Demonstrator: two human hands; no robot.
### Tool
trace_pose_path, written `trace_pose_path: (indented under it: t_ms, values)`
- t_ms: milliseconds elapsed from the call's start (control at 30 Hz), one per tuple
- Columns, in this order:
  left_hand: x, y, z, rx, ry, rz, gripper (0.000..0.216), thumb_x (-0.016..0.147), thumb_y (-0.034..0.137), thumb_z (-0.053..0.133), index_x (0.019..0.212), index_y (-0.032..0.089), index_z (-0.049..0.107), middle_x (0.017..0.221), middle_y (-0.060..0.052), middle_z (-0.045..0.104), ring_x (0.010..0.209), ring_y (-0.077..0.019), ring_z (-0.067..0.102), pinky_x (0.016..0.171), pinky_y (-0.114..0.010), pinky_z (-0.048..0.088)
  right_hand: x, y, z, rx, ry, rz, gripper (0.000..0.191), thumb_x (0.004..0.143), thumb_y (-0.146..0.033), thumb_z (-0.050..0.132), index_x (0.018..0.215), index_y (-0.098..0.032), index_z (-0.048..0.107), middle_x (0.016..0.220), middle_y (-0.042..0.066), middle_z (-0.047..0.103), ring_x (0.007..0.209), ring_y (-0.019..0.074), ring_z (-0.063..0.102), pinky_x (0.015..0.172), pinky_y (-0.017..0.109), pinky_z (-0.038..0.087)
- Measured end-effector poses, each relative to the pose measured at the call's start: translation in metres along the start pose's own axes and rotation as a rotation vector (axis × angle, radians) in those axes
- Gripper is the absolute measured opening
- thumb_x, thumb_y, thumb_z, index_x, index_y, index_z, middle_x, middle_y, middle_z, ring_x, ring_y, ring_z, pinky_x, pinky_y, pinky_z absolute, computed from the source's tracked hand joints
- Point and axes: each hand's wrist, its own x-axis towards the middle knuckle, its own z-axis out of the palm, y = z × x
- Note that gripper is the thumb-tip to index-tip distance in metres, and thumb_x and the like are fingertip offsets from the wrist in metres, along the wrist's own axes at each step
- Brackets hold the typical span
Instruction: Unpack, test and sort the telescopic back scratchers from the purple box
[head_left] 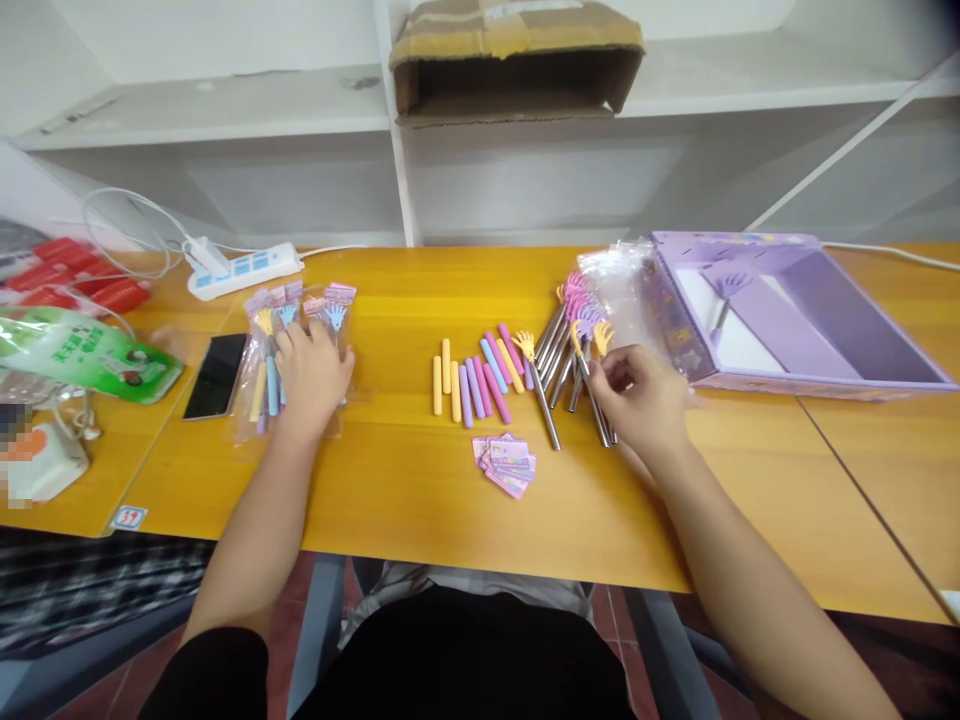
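Observation:
On the left, my left hand [309, 378] lies over a pile of clear bags [244, 395] holding packed back scratchers, its fingers apart and resting on them. At the right, my right hand [646, 395] has its fingers curled, thumb and fingertips closed on a back scratcher [602, 338] with a yellow claw. It is at the edge of a heap of metal-rod back scratchers [553, 340] with pink, purple and yellow claws. One yellow-clawed back scratcher [541, 390] lies apart. Coloured handle tubes [480, 385] lie between my hands, near a small stack of printed cards [506, 465].
Behind my right hand are clear empty bags [619, 275] and a purple box [817, 383] with a purple claw piece inside. A phone [217, 375], a power strip [247, 272] and a green pouch [90, 355] lie left. A cardboard box [517, 35] sits on the shelf.

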Motion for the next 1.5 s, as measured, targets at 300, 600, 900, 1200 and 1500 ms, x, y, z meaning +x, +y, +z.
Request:
trace_pose_path:
  t_ms: [300,600,900,1200,1500]
  values:
    - [0.008,-0.004,0.002,-0.113,0.008,0.067,0.055,0.092,0.018,0.063,0.145,0.009,0.052,0.142,-0.027,0.062,0.14,-0.0443,0.056,0.12,-0.061,0.045,-0.001,0.001,0.001,0.044,0.0,0.0,0.018,0.097,-0.035,0.066,0.083,-0.024,0.058,0.072,0.002,0.063,0.064,0.0183,0.057,0.063,0.033,0.047]
    - [-0.035,0.042,-0.013,-0.673,-0.308,0.295,0.098,0.085,0.015,0.066,0.172,0.03,0.024,0.131,-0.011,0.067,0.099,-0.0266,0.07,0.089,-0.044,0.063,-0.013,-0.012,0.006,0.176,-0.168,-0.3,0.015,0.103,-0.028,0.06,0.114,-0.023,0.068,0.085,0.003,0.068,0.069,0.0182,0.061,0.066,0.033,0.052]
    - [-0.081,0.075,-0.005,-1.225,-1.206,0.516,0.103,0.086,0.016,0.06,0.176,0.031,0.013,0.096,-0.003,0.071,0.095,-0.0219,0.071,0.082,-0.035,0.054,-0.033,-0.041,0.028,0.046,-0.444,-0.758,0.059,0.108,-0.018,0.049,0.167,-0.028,0.047,0.106,0.005,0.075,0.083,0.0182,0.071,0.068,0.031,0.055]
    - [-0.076,0.07,-0.009,-1.265,-1.345,0.546,0.104,0.089,0.01,0.06,0.177,0.032,0.009,0.094,0.001,0.067,0.084,-0.0163,0.061,0.075,-0.03,0.044,-0.028,-0.044,0.02,0.252,-0.395,-0.34,0.041,0.11,-0.032,0.053,0.149,-0.02,0.064,0.079,0.0,0.067,0.064,0.0154,0.059,0.065,0.03,0.05]
    - [-0.079,0.07,-0.004,-1.276,-1.44,0.68,0.102,0.095,0.009,0.061,0.179,0.034,0.009,0.095,-0.001,0.066,0.09,-0.0175,0.065,0.089,-0.035,0.05,-0.026,-0.045,0.019,0.787,-0.502,0.096,0.039,0.099,-0.058,0.074,0.091,-0.021,0.067,0.074,-0.001,0.062,0.06,0.0116,0.05,0.054,0.025,0.038]
